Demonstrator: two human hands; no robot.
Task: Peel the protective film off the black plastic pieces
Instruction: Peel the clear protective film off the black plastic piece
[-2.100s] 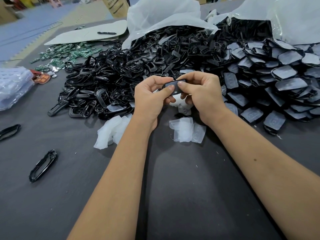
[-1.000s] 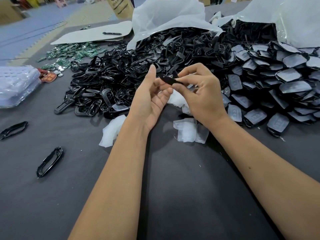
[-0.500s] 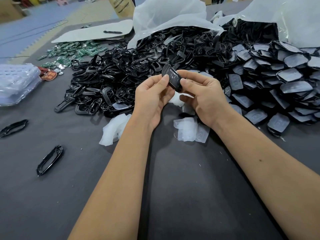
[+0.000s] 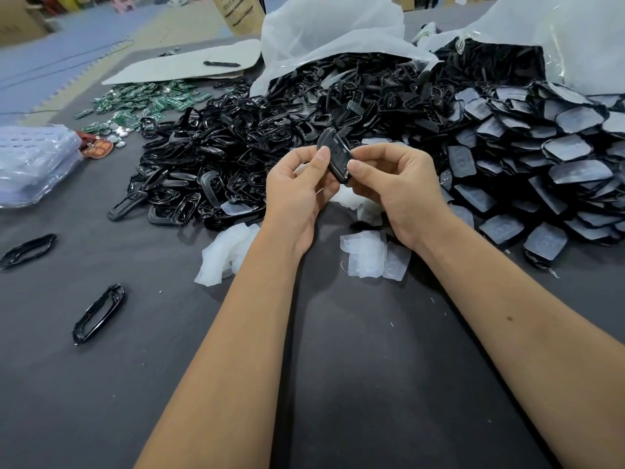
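On dark table [image 4: 355,384]: black-part heaps [image 4: 236,154], peeled films [image 4: 368,255].

I can read no text here: the printing on the brown paper sack [image 4: 236,11] and the small reddish tags [image 4: 96,148] is too blurred

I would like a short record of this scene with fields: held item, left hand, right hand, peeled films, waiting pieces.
held item: black plastic piece
left hand: pinches its left edge
right hand: pinches its right edge
peeled films: on the table below the hands
waiting pieces: film-covered pile, right
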